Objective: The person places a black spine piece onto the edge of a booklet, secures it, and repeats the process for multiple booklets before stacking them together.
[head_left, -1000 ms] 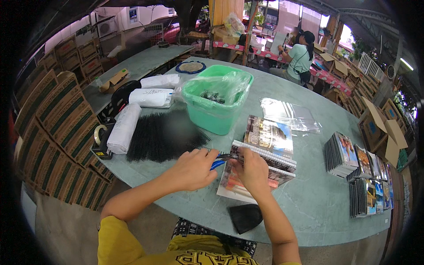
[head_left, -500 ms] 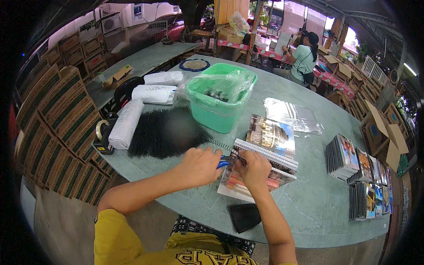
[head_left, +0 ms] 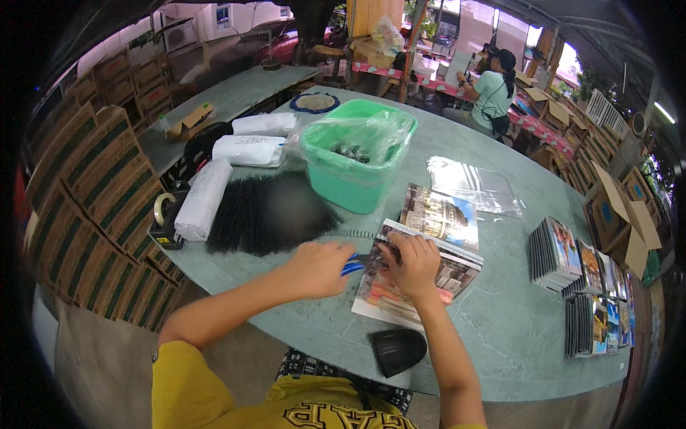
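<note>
My left hand (head_left: 319,269) is closed around the blue handles of a pair of pliers (head_left: 351,267). The dark jaws point right, toward my right thumb. Beside them my right hand (head_left: 416,266) grips the punched edge of a photo-covered notebook (head_left: 386,294), its fingers bent over the top. A thin black spiral coil (head_left: 350,234) sticks out leftward from that edge. The jaws' tips are blurred and partly hidden by the right hand. Behind, another notebook (head_left: 443,218) with a building on its cover lies on the stack.
Left of my hands lies a heap of black coils (head_left: 264,214), with white wrapped packs (head_left: 204,200) beside it. A green bin (head_left: 350,187) stands behind. Clear plastic sleeves (head_left: 475,186), bound notebooks (head_left: 554,254) and a black cup-like object (head_left: 397,352) rest on the table. Someone (head_left: 493,93) sits beyond.
The pliers and my left hand have shifted slightly left and down. My right fingers have spread further over the notebook's edge, and the coil now lies more level.
</note>
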